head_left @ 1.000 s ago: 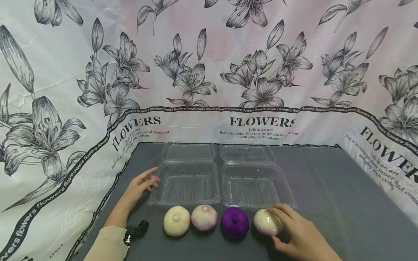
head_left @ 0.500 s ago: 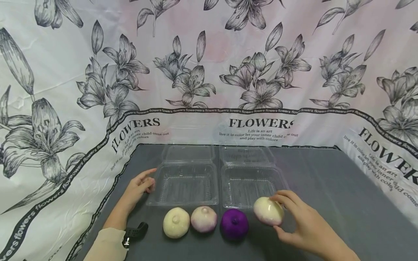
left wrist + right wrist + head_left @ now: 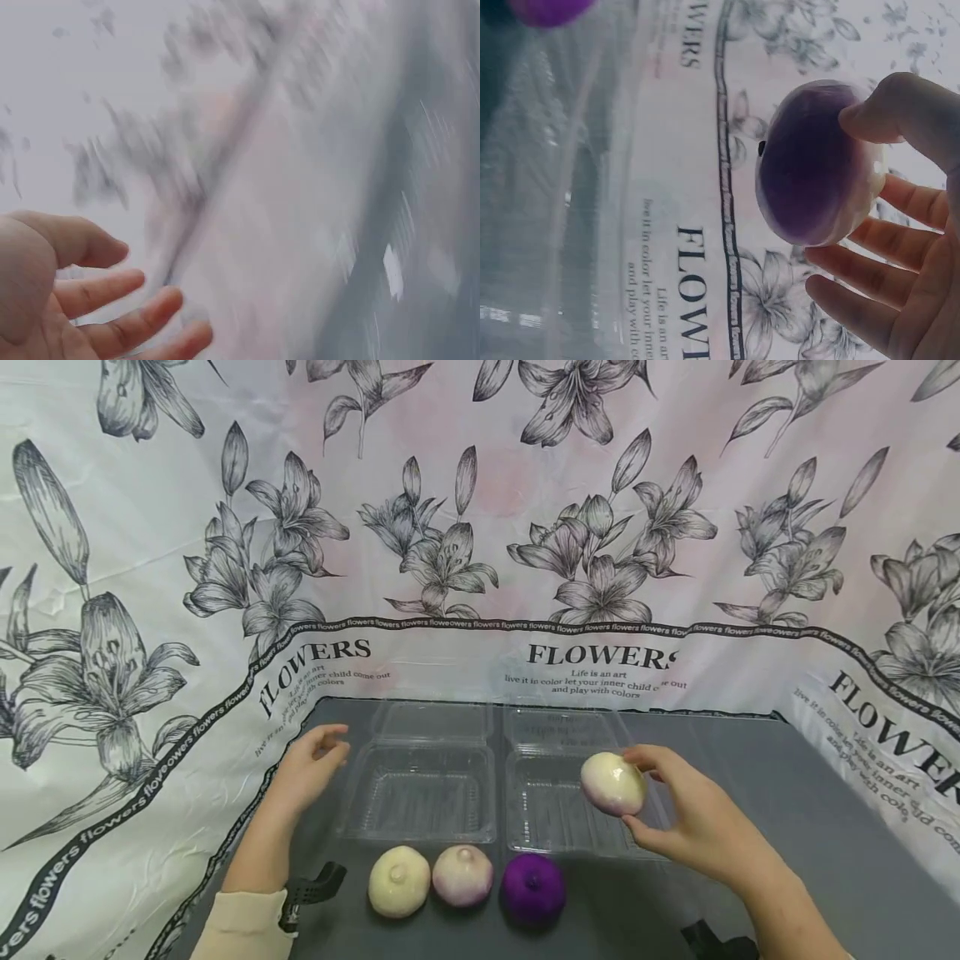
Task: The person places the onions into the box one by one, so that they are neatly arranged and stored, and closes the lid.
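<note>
Turnip [image 3: 611, 785], pale with a purple flush, is hanging above the right-hand container [image 3: 540, 814] in the head view, with the right hand [image 3: 693, 818] gripping its side. The left hand [image 3: 309, 770] is hovering beside the left-hand container [image 3: 423, 806]. A cream bulb [image 3: 399, 882], a pinkish bulb [image 3: 462, 876] and a purple bulb [image 3: 533, 889] are lying in a row on the counter [image 3: 810, 810]. For good control, the right hand should probably be lowering the load slowly, keeping clear of the thin rim, and releasing only once the base is resting.

In the left wrist view, the fingers [image 3: 135, 326] and thumb are standing apart, slightly bent, released and holding nothing; the background is blurring.

In the right wrist view, the thumb is pressing one face while the other digits are spreading behind, set to the turnip's width. Whether the lowest finger is touching cannot be told.
</note>
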A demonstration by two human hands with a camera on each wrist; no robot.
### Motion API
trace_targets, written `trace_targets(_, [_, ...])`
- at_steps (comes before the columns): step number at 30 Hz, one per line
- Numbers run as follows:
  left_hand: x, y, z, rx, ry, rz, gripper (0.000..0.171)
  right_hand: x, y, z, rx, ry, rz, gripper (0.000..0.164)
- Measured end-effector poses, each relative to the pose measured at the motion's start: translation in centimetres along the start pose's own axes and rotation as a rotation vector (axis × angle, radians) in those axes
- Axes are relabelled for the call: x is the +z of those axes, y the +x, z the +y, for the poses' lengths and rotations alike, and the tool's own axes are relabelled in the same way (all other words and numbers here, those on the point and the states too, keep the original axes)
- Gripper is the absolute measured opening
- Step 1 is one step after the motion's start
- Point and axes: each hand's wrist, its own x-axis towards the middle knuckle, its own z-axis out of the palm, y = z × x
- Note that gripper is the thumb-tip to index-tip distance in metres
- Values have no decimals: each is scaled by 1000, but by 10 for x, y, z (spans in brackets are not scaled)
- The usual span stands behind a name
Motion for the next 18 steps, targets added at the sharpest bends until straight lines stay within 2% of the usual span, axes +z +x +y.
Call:
trace_targets(3, [18,4,39,75,-30,-42,43,0,5,6,49,32,10,78])
trace_targets(6, [57,14,69,142,-43,-118,40,-1,4,15,93,46,9,78])
trace_targets(8, [84,19,82,136,-68,-157,38,0,3,22,109,47,5,78])
trace_targets(10, [111,23,88,128,-102,-190,36,1,2,26,113,46,0,77])
trace_targets(13, [142,24,86,129,-111,-225,36,6,1,31,123,48,-18,75])
trace_targets(16, [163,22,80,170,-63,-241,37,12,1,35,127,42,-53,74])
trace_targets(18, [172,21,79,200,4,-244,39,14,-1,39,136,34,-77,77])
